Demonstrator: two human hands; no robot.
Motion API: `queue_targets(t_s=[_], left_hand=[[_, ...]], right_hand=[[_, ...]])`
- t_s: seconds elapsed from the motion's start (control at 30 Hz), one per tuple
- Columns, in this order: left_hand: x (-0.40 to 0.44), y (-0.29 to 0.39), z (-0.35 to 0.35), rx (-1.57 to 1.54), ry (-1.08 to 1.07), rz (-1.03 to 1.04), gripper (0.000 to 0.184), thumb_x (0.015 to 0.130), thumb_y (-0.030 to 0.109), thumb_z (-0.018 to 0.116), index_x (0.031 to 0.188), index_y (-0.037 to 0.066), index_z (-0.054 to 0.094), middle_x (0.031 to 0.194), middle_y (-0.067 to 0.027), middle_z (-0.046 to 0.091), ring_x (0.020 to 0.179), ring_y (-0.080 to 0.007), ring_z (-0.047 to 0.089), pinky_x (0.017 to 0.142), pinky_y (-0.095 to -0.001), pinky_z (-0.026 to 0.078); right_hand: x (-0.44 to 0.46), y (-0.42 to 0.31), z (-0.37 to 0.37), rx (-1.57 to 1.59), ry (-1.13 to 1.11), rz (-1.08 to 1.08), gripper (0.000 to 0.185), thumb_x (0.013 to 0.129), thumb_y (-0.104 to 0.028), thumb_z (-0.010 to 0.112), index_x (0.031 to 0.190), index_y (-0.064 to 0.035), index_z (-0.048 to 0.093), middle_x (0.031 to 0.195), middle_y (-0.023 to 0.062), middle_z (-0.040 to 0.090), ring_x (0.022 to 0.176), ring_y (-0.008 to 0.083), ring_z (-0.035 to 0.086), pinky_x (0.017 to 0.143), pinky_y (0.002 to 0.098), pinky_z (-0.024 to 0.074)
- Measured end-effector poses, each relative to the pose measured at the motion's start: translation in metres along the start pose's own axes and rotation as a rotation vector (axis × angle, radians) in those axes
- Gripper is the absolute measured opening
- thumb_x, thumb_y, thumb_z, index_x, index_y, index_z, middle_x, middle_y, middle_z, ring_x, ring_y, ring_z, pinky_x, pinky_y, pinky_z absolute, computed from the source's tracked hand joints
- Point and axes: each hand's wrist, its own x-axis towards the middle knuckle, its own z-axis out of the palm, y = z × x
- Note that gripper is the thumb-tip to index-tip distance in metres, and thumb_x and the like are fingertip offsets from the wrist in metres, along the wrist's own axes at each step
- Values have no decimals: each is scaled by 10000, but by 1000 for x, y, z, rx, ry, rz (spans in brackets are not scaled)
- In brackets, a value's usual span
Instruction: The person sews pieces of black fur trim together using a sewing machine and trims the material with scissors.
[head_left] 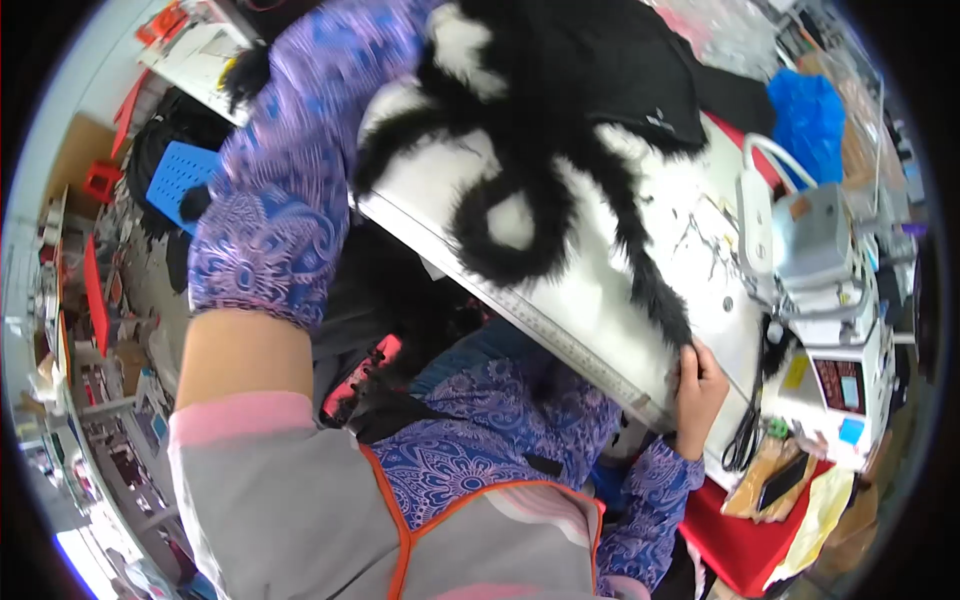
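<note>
My right hand point(700, 393) is at the near right edge of the white table point(590, 290), its fingers closed on the end of a black fur strip point(640, 260). The strip runs up across the table to a dark garment point(620, 60) with more fur. Beside it another length of fur curls into a loop, and a further piece lies toward the left edge. My left arm, in a blue-purple patterned sleeve point(300, 150), reaches toward the top of the view; the hand itself is not visible.
A sewing machine point(810, 240) stands on the right, with a control box point(845, 385) below it. A ruler strip point(550, 335) follows the table's near edge. A blue plastic bag point(805, 115) lies at the back right. A dark phone-like object point(783, 480) rests over red cloth point(735, 540).
</note>
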Motion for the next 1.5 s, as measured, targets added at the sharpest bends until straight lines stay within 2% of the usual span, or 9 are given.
queue_targets(t_s=[0.07,0.1,0.2,0.27,0.4,0.67,0.93,1.23,1.5], left_hand=[[-41,58,23,-865,-370,247,255,783,155,614,1021,64,607,916,-128,637,783,-281,625,715,-348,519],[-69,126,-31,-555,-399,400,311,757,208,645,1032,69,605,973,-118,629,848,-262,617,755,-346,505],[-153,217,-7,-1026,-547,234,546,708,263,698,1171,47,506,962,-122,622,791,-296,615,694,-368,493],[-159,241,-4,-1153,-876,25,418,724,193,668,1083,12,554,713,-125,634,660,-276,623,643,-328,489],[-170,263,15,-1162,-779,141,174,677,119,646,830,37,657,735,-114,639,679,-264,620,633,-325,488],[-173,262,58,-1380,-847,-214,224,685,132,640,893,56,680,761,-123,663,696,-194,639,658,-279,488],[-155,273,61,-1437,-1115,-681,235,800,76,653,996,-47,616,825,-71,640,612,-94,584,420,-194,478],[-148,271,55,-1592,-1106,-755,241,808,14,606,1023,-94,584,921,-129,627,760,-178,639,610,-234,565],[-153,282,52,-1874,-1170,-840,237,859,75,575,1063,-41,541,952,-109,612,866,-215,643,661,-216,545]], right_hand=[[7,-11,19,49,-18,6,226,887,-112,529,1063,6,604,646,-13,526,532,46,454,485,197,363],[11,-21,28,27,-52,-102,216,896,-107,516,1062,8,592,660,-6,532,538,49,460,491,195,367],[19,-49,46,4,-132,-209,159,910,-88,492,1017,16,546,685,9,543,554,54,474,507,191,378],[27,-45,50,38,-46,-321,107,908,-81,498,951,14,520,676,8,539,560,55,480,514,188,380],[18,-33,23,280,-100,-78,110,883,-58,526,960,20,523,751,56,583,647,111,567,576,223,441],[-51,66,-118,-1260,374,-30,327,882,-208,515,1115,20,537,1116,216,548,1053,359,501,929,406,373],[-70,72,-140,-807,188,-7,351,766,-78,589,1098,11,518,1005,220,565,944,397,528,826,402,422],[-88,42,-135,-705,138,40,304,649,-79,674,913,39,582,758,201,600,687,345,594,641,363,464],[-94,-9,-61,-402,37,60,465,551,-201,800,842,-7,494,592,96,441,533,208,404,525,308,397]])
